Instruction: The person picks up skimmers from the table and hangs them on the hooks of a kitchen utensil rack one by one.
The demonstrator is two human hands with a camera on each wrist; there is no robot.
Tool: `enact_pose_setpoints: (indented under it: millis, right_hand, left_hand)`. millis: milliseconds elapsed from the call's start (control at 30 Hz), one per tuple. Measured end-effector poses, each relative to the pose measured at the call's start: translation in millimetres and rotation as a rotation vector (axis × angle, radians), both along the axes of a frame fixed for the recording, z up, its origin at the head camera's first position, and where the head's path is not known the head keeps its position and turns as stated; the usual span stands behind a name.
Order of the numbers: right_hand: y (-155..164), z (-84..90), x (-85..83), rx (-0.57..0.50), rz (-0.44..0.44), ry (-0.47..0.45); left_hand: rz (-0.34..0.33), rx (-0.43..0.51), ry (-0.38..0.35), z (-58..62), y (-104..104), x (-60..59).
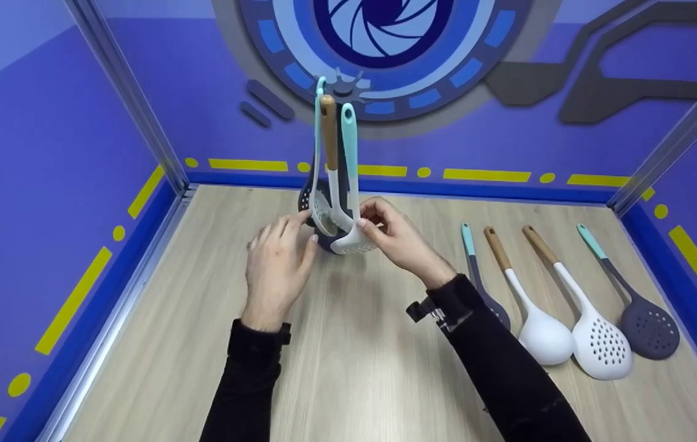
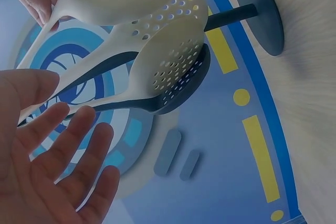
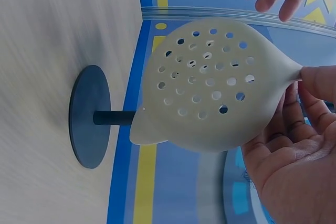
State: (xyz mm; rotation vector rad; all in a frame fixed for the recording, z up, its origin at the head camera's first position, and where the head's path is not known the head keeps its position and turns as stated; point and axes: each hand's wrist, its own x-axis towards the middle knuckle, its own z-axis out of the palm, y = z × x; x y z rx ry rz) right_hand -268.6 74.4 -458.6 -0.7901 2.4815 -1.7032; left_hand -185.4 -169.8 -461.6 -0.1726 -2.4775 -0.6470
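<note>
A dark stand (image 1: 325, 240) holds several hanging utensils with teal and wooden handles (image 1: 329, 126). My right hand (image 1: 365, 218) pinches the neck of a white slotted spoon (image 1: 354, 244) that hangs there with its handle up. The right wrist view shows that perforated head (image 3: 210, 93) with my thumb at its neck, in front of the stand's round base (image 3: 89, 116). My left hand (image 1: 307, 227) is held beside the hanging heads with straight, spread fingers and holds nothing. In the left wrist view the left hand (image 2: 63, 98) is apart from the white (image 2: 168, 66) and dark (image 2: 197, 74) slotted heads.
Four utensils lie in a row on the wooden table (image 1: 354, 368) at the right: a dark spoon (image 1: 478, 279), a white ladle (image 1: 542, 334), a white skimmer (image 1: 600, 347) and a dark skimmer (image 1: 648, 325). Blue walls close in the table on three sides.
</note>
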Motion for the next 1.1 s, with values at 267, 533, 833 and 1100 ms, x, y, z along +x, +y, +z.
enact_pose_setpoints:
  millis: [267, 533, 833, 1100]
  right_hand:
    - [0.5, -2.5, -1.5, -0.012, -0.001, -0.007]
    - [3.0, -4.5, -2.6, -0.021, 0.010, 0.001]
    - [8.4, -4.9, -3.9, -0.027, 0.020, -0.011]
    - [14.1, -5.4, -4.1, -0.037, 0.007, -0.009]
  left_hand:
    - [-0.003, -0.004, -0.013, -2.9, 0.3, -0.2]
    - [0.003, -0.015, -0.023, -5.3, 1.3, -1.5]
    - [-0.002, -0.019, -0.045, -7.2, 3.4, -3.8]
    - [-0.008, -0.030, -0.045, -6.2, 5.7, -3.8]
